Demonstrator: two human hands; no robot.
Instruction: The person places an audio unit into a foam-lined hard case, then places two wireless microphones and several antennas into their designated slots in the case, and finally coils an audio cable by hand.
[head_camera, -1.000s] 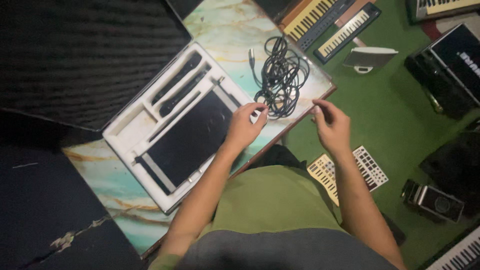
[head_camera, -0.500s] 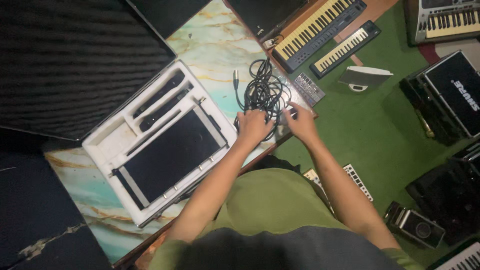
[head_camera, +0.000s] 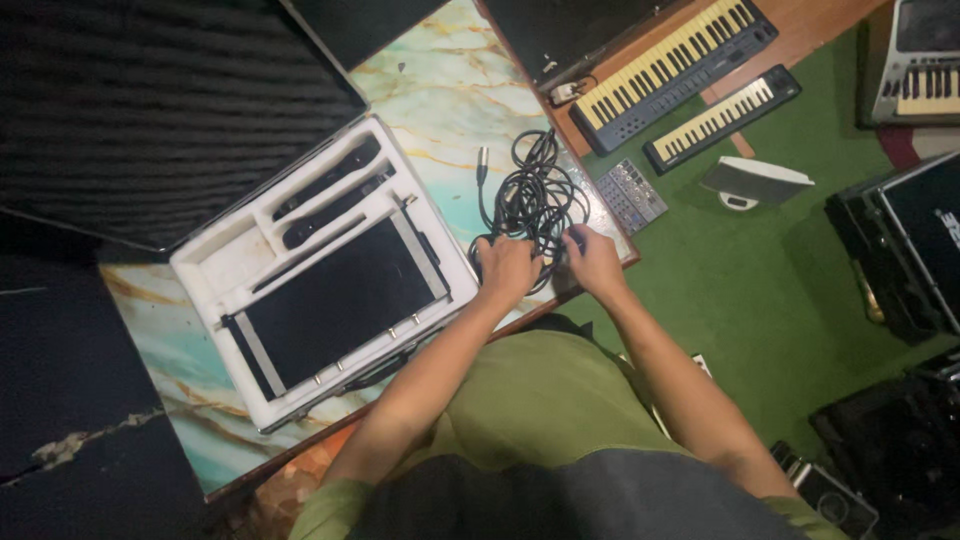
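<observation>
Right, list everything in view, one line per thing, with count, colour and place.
cable bundle: one, black, tangled on the table's right edge
open case: one, white foam lining, dark panel and two dark microphones inside, table centre
table: one, marbled teal and cream
keyboards: two, dark with pale keys, on the floor upper right; a third at the top right corner
small button controller: one, grey, beside the table
green carpet: right side
black cases: several, far right
left hand: on the cable bundle
right hand: on the cable bundle
</observation>
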